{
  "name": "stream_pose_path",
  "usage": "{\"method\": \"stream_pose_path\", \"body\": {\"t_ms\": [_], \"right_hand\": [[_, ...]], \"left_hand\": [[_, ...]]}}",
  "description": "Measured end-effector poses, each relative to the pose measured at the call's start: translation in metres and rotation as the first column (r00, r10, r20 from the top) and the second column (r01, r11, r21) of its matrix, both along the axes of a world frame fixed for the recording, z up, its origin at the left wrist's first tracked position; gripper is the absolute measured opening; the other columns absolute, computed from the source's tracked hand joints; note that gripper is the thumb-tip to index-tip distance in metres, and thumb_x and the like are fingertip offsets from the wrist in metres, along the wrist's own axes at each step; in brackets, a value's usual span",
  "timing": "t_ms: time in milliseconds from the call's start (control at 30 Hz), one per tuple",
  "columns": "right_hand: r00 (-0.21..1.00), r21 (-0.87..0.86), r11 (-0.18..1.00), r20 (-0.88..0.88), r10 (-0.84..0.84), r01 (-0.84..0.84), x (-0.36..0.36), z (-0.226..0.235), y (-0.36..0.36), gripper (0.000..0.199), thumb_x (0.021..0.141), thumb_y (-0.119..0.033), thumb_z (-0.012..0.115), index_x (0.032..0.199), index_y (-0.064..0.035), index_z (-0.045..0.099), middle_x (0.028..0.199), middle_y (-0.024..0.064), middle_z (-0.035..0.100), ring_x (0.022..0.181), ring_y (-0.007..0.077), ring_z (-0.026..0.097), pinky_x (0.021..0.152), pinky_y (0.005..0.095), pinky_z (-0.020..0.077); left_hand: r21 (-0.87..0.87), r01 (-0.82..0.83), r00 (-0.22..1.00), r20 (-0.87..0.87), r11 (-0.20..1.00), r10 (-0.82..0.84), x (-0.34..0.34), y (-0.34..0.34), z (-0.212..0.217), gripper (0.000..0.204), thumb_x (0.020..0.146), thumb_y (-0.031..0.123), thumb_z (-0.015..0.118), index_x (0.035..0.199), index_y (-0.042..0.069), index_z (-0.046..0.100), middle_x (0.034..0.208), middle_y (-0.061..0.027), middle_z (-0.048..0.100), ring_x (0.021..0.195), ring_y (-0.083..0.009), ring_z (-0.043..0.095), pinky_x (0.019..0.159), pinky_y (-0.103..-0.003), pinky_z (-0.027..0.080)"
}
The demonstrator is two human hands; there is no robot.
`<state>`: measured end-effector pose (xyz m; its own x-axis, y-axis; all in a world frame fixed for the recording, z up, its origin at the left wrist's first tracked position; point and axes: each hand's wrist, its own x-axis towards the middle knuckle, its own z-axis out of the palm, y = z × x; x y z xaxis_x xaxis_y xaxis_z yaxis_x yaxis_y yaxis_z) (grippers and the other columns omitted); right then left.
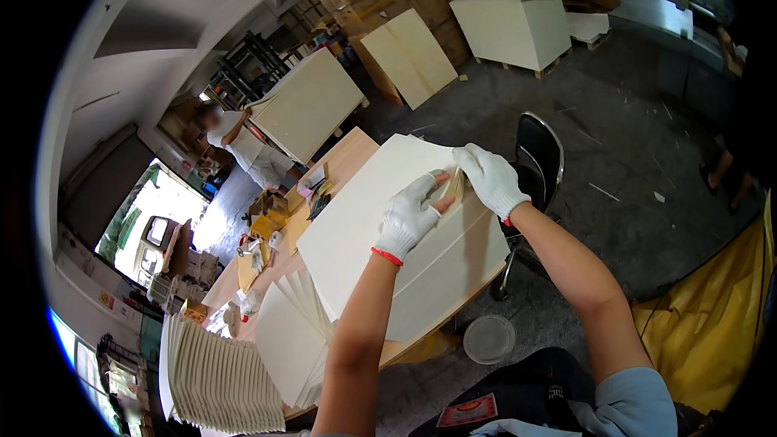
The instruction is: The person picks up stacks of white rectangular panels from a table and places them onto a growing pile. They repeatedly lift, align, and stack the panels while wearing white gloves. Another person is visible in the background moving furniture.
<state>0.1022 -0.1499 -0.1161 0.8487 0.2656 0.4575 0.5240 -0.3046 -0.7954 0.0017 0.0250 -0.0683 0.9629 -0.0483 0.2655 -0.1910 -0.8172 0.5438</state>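
My left hand (410,212): thumb, finger apart. Right hand (488,180), white sheet's (348,235) one o'clock: can't tell grip. Best press evenly.

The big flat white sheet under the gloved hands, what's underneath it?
Beneath the big flat white sheet is a light-brown wooden table, showing past its upper-left and lower-right edges. Anything under the sheet's middle is covered, so I can't tell what's there.

White knit gloves (409,214), red cuffs (387,256); pale-blue short sleeve (635,405); dark garment (518,384), red patch (467,411).
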Motion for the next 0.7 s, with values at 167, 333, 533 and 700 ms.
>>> {"method": "stream_pose_path", "body": {"t_ms": [167, 333, 533, 700], "right_hand": [[0.998, 0.041, 0.999, 0.054, -0.015, 0.013, 0.001, -0.008, -0.001, 0.055, 0.109, -0.054, 0.035, 0.113, -0.0099, 0.068, 0.095, 0.0228, 0.073, 0.093, 0.0452, 0.068, 0.081, 0.0548, 0.0493], [0.999, 0.011, 1.000, 0.046, -0.017, 0.017, 0.000, -0.007, -0.001, 0.054, 0.108, -0.054, 0.037, 0.112, -0.0090, 0.067, 0.092, 0.0234, 0.073, 0.091, 0.0451, 0.069, 0.080, 0.0544, 0.0494], [0.995, -0.020, 0.999, 0.094, -0.039, 0.041, 0.002, -0.012, 0.001, 0.050, 0.109, -0.054, 0.038, 0.109, -0.0104, 0.063, 0.084, 0.0233, 0.072, 0.084, 0.0440, 0.069, 0.076, 0.0550, 0.0495], [0.995, -0.012, 0.999, 0.092, -0.042, 0.043, 0.004, -0.015, 0.001, 0.048, 0.109, -0.052, 0.038, 0.110, -0.0103, 0.063, 0.084, 0.0233, 0.071, 0.083, 0.0438, 0.069, 0.075, 0.0555, 0.0497]], "left_hand": [[-0.006, -0.048, 0.997, -0.059, 0.999, 0.047, 0.002, -0.003, 0.000, 0.052, 0.092, 0.018, 0.077, 0.141, 0.006, 0.065, 0.139, -0.0133, 0.069, 0.124, -0.0248, 0.067, 0.104, -0.035, 0.051], [-0.130, -0.010, 1.000, -0.006, 0.992, 0.009, 0.002, -0.001, -0.004, 0.045, 0.096, 0.013, 0.070, 0.141, 0.007, 0.065, 0.138, -0.0152, 0.069, 0.123, -0.0263, 0.067, 0.103, -0.036, 0.052], [0.039, -0.036, 0.999, 0.027, 0.999, 0.035, -0.003, -0.004, 0.003, 0.044, 0.097, 0.020, 0.070, 0.141, 0.021, 0.065, 0.120, -0.0171, 0.074, 0.111, -0.0321, 0.071, 0.096, -0.039, 0.054], [0.098, -0.076, 0.993, -0.080, 0.992, 0.084, -0.006, -0.016, 0.012, 0.048, 0.093, 0.027, 0.078, 0.139, 0.024, 0.065, 0.093, -0.0108, 0.070, 0.088, -0.0294, 0.071, 0.084, -0.039, 0.055]]}}
